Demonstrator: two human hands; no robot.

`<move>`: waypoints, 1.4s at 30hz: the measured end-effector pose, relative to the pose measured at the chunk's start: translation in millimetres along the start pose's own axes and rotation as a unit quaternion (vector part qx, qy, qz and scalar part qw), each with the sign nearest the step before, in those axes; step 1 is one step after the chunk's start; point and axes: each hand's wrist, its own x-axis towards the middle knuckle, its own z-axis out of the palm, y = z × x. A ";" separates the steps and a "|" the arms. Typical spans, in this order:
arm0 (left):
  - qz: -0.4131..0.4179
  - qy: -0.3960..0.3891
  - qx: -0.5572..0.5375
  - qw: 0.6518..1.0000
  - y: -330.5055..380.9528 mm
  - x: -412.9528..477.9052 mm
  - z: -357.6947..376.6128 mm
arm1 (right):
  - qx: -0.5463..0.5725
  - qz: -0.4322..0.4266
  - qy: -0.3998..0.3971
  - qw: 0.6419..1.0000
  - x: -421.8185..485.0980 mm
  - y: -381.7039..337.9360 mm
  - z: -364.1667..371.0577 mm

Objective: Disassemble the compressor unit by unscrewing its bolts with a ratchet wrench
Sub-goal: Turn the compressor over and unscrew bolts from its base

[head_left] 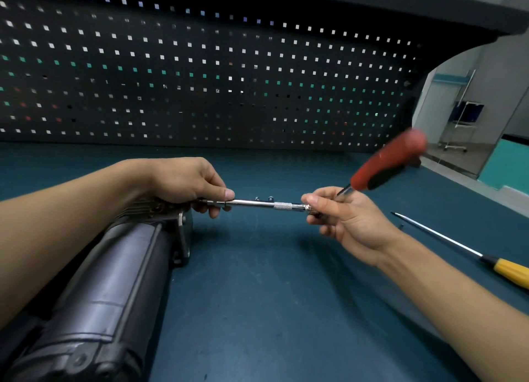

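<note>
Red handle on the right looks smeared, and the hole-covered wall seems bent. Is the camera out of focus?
Head view: it is not focus; the red handle of the wrench is motion-blurred, while the left hand, right hand and the bar between them are sharp. Head view: the pegboard bows from wide-angle distortion.

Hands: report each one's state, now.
Left hand: pinches the extension bar.
Right hand: grips the ratchet near its head.

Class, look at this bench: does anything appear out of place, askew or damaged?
Nothing looks damaged or spilled. Only the ratchet wrench's red handle is blurred, and a small loose part lies on the mat beside the yellow screwdriver.
</note>
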 end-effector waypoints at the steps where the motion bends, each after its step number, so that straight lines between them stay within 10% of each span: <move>1: 0.004 0.000 0.001 1.000 0.0 0.2 -0.4 | -0.003 0.012 0.007 1.000 -0.1 -0.6 1.3; 42: -0.011 0.026 -0.067 0.997 0.2 -2.3 -0.3 | 0.143 0.137 0.029 0.980 -2.3 -4.0 13.9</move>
